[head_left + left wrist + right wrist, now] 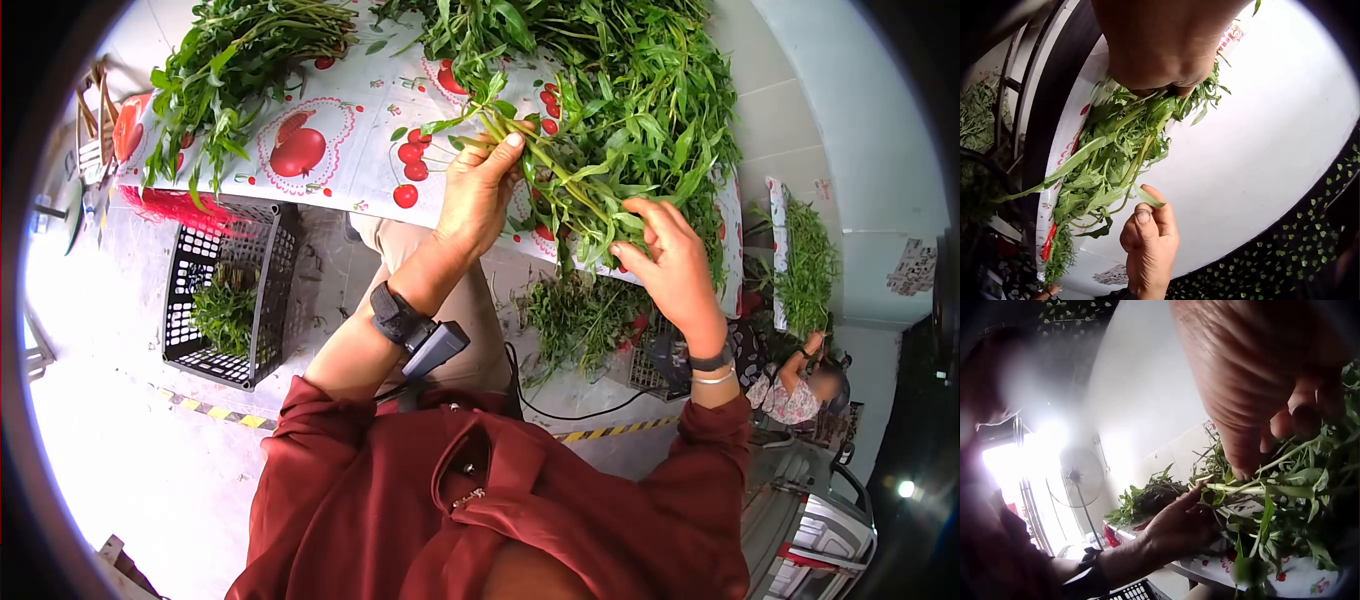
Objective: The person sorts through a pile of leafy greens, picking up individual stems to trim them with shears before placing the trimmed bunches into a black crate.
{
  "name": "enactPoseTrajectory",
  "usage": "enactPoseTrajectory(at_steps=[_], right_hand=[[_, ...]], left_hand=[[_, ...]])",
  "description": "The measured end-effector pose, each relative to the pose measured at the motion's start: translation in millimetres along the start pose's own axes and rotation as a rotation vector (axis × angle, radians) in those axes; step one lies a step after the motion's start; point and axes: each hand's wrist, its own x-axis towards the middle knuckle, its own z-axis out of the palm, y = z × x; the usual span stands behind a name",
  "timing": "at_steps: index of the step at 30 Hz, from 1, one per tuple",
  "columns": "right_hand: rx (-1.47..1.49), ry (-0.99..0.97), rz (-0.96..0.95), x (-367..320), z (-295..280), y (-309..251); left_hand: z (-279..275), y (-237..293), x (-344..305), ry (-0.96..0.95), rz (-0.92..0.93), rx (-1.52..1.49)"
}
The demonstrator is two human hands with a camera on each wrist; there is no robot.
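At the far left of the table [350, 150], with its cherry-print cloth, a smaller heap of greens [240, 60] lay on the cloth, its leaves hanging over the table's front edge. Below that edge a black crate [262, 262] stood on the floor, half under the table, with some greens in it.

Near the middle of the table's front edge, your left hand [478, 195] gripped the bunch of stems [560, 180]. The thumb lay pressed along the stems and the other fingers curled beneath them. The bunch was held just above the cloth, its leafy ends trailing down past the table's edge.

Behind it, the large heap of greens [640, 80] covered the right part of the table and crowded against the bunch, so loose leaves lay tangled right where you worked.

Your right hand [675, 265] was beside the table's right front edge. Its fingers were curled, with thumb and forefinger pinching a stem of the bunch.

Under the table there, more greens hung over a second crate [650, 372]. A black cable [590, 410] ran across the floor. Well to the right of the table sat another person [805, 385].
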Motion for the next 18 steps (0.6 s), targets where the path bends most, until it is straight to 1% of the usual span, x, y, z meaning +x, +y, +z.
enactPoseTrajectory(at_steps=[2, 3, 4, 6, 8, 10, 12, 14, 16, 18], right_hand=[[-0.152, 0.097, -0.178, 5.8, 11.8, 5.1], [-0.216, 0.098, -0.171, 8.1, 14.8, 7.5], [-0.217, 0.098, -0.172, 10.0, 18.6, 10.0], [-0.295, 0.164, -0.215, 15.2, 25.6, 11.8], [-0.302, 0.159, -0.198, 19.6, 28.3, 10.4], [-0.305, 0.223, -0.246, 23.9, 31.9, 14.6], [-0.321, 0.208, -0.232, 27.2, 31.2, 17.0], [-0.268, 0.198, -0.234, 30.1, 30.3, 23.1], [-0.223, 0.270, -0.192, 31.4, 19.9, 19.9], [-0.222, 0.315, -0.103, 33.4, 4.2, 23.3]], left_hand=[[-1.7, -0.7, -0.1, -0.017, -0.002, -0.008], [-1.6, -0.4, -0.3, -0.016, 0.000, -0.012], [-1.5, 0.0, -0.6, -0.013, 0.002, -0.016], [-0.4, 0.7, -0.2, -0.006, 0.005, -0.014], [1.0, 1.0, -0.6, 0.000, 0.006, -0.010], [3.8, 1.4, -0.9, 0.004, 0.018, 0.003], [4.3, 2.4, -2.3, -0.001, -0.004, -0.006], [3.8, 2.1, -1.3, -0.004, -0.026, 0.002], [2.4, 2.5, -0.6, -0.016, -0.016, -0.009], [2.0, 3.1, -2.7, -0.029, -0.017, -0.013]])
